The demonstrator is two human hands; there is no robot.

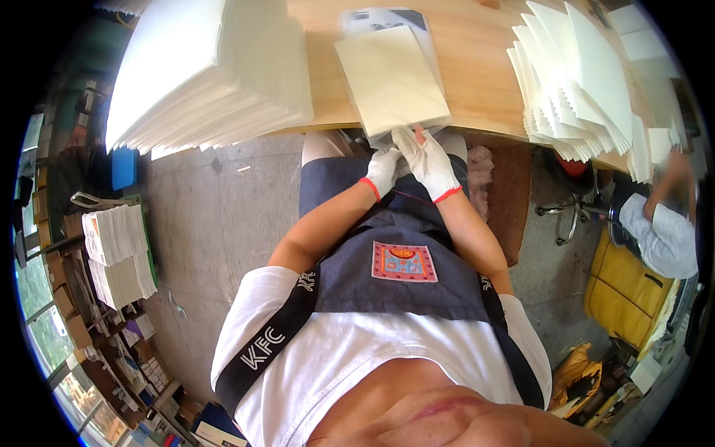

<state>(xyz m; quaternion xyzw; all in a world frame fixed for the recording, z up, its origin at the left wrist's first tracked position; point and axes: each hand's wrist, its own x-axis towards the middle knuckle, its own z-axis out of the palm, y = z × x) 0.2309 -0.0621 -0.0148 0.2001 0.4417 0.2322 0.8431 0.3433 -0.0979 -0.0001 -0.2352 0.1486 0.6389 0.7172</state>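
Observation:
A cream pad of paper (391,78) lies at the table's near edge, with clear plastic (378,136) showing along its near end. Both my hands wear white knit gloves with red cuffs. My right hand (429,158) is closed at that near end, one bare fingertip showing, and seems to pinch the plastic. Right beside it, touching or nearly so, my left hand (383,171) has its fingers curled; what they hold, if anything, is hidden. Beneath the pad's far end is a printed sheet or package (387,18) in grey and white.
A tall stack of white paper (223,74) fills the table's left side. Fanned white sheets (570,82) stand on the right. On the floor side are piled booklets (118,253) at left, a yellow padded piece (625,287) at right, and another person's sleeve (659,235) at far right.

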